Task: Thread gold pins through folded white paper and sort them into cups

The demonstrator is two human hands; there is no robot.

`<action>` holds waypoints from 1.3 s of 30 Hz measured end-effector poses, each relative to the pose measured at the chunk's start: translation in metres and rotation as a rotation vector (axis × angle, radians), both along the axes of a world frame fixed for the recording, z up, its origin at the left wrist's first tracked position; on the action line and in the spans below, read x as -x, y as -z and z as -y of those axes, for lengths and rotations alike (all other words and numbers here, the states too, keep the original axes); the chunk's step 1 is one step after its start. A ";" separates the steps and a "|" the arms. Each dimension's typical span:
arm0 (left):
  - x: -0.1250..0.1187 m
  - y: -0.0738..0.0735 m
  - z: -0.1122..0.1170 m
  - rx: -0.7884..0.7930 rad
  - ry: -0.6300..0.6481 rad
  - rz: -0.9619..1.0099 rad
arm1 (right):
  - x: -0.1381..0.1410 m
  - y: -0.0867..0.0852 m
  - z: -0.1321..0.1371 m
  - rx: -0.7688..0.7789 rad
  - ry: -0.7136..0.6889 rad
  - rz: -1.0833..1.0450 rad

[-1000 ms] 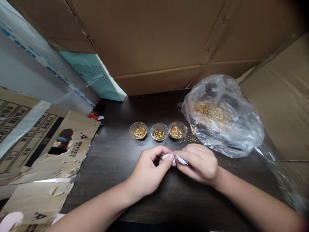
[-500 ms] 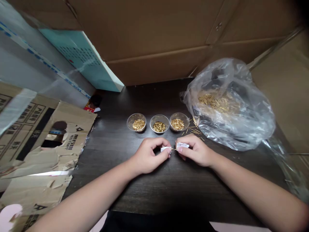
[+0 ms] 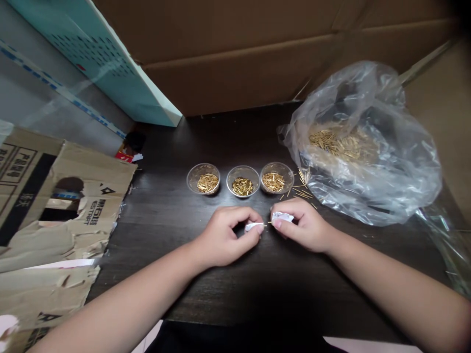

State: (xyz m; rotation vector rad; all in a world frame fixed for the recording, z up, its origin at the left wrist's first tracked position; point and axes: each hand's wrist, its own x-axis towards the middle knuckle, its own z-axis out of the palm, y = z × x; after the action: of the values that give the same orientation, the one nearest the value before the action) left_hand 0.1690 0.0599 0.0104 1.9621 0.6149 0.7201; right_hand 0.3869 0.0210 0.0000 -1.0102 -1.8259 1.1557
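My left hand (image 3: 227, 238) is closed in a pinch, with a small white wrapped scrap (image 3: 253, 226) between thumb and forefinger. A thin gold pin tip (image 3: 265, 225) pokes out from those fingertips. Facing it across a narrow gap, my right hand (image 3: 305, 226) pinches another white scrap, slightly crumpled (image 3: 281, 217). From it a short gold pin end (image 3: 270, 222) points left. Whether the scraps are paper or tape is unclear. Beyond the hands stand three clear plastic cups, the left cup (image 3: 193, 171), middle cup (image 3: 238, 171) and right cup (image 3: 287, 171), each holding small gold-coloured metal pieces.
A clear plastic bag (image 3: 401, 171) of gold pins lies at the right. Loose pins (image 3: 303, 193) are scattered between it and the right cup. Torn cardboard (image 3: 106, 196) lines the left side, a large cardboard wall (image 3: 239, 73) the back. A pale teal box (image 3: 121, 73) stands back left.
The camera view has shifted a little, so the bag and cups appear displaced. Both hands keep their pinches; the two pin ends now show a small gap between them.
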 end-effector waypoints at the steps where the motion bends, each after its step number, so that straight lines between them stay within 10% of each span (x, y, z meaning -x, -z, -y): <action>1: 0.000 0.000 0.001 -0.096 -0.012 0.017 | 0.002 -0.001 0.002 -0.045 0.038 0.007; 9: 0.003 -0.001 0.007 -0.426 -0.039 0.062 | 0.022 -0.012 0.020 -0.358 0.230 0.129; 39: 0.000 -0.011 0.015 -0.162 -0.148 0.085 | 0.021 -0.011 0.019 -0.540 0.319 0.179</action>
State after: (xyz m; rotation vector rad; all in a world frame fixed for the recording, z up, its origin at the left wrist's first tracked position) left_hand 0.1694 0.0451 0.0217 2.0364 0.6732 0.9668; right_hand 0.3663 0.0017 0.0113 -1.0476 -1.8786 0.3573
